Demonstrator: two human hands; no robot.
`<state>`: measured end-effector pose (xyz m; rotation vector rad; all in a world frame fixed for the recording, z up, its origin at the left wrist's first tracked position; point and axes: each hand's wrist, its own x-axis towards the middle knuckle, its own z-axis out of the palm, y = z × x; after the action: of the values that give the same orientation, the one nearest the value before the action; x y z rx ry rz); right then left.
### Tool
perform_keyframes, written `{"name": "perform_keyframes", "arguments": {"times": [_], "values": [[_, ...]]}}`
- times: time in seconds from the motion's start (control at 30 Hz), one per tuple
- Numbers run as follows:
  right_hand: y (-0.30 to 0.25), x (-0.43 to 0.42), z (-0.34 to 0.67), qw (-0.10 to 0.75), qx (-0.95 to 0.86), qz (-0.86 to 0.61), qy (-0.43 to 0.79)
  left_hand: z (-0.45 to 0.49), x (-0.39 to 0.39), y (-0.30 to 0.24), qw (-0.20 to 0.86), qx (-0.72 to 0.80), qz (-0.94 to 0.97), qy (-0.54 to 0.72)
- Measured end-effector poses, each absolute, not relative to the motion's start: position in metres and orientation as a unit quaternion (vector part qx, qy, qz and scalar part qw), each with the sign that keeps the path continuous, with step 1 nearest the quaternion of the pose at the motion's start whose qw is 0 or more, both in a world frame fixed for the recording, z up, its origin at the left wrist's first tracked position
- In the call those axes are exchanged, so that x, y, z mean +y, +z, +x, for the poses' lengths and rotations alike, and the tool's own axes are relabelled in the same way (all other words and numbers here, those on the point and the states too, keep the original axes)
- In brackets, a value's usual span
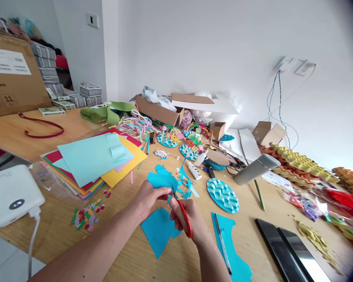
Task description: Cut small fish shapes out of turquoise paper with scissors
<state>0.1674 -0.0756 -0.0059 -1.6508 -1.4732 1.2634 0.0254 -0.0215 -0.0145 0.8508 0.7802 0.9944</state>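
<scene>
My left hand (148, 197) pinches a piece of blue paper (161, 180) near the middle of the table. In my right hand (191, 219) is a pair of scissors with red handles (184, 217), its blades at the paper's edge beside my left fingertips. Below my hands lies another blue paper sheet (157, 231). Small blue offcuts (186, 190) are scattered just beyond the scissors. On the right, a pen (223, 246) rests on a blue sheet with a curved cut edge (238, 258). An oval with a blue wave pattern (222, 195) lies behind it.
A stack of coloured paper (88, 160) and a white power bank (14, 196) are at left. A grey tumbler (256, 169), two black phones (285, 250) and egg cartons (306, 160) stand or lie at right. Glue bottles (194, 170) and open boxes (159, 109) are farther back.
</scene>
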Motion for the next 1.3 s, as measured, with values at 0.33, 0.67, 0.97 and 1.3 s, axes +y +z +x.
{"name": "perform_keyframes", "arguments": {"times": [0.33, 0.67, 0.97, 1.3], "values": [[-0.0028, -0.0765, 0.1703, 0.287, -0.557, -0.598, 0.499, 0.0216, -0.0196, -0.0089, 0.734, 0.338, 0.403, 0.43], [-0.0018, -0.0772, 0.1718, 0.284, -0.57, -0.596, 0.489, 0.0205, -0.0195, -0.0121, 0.724, 0.335, 0.421, 0.431], [-0.0022, -0.077, 0.173, 0.277, -0.567, -0.604, 0.486, 0.0196, -0.0174, -0.0117, 0.726, 0.339, 0.42, 0.426], [-0.0035, -0.0776, 0.1742, 0.278, -0.58, -0.59, 0.489, 0.0197, -0.0167, -0.0124, 0.733, 0.333, 0.432, 0.406]]}}
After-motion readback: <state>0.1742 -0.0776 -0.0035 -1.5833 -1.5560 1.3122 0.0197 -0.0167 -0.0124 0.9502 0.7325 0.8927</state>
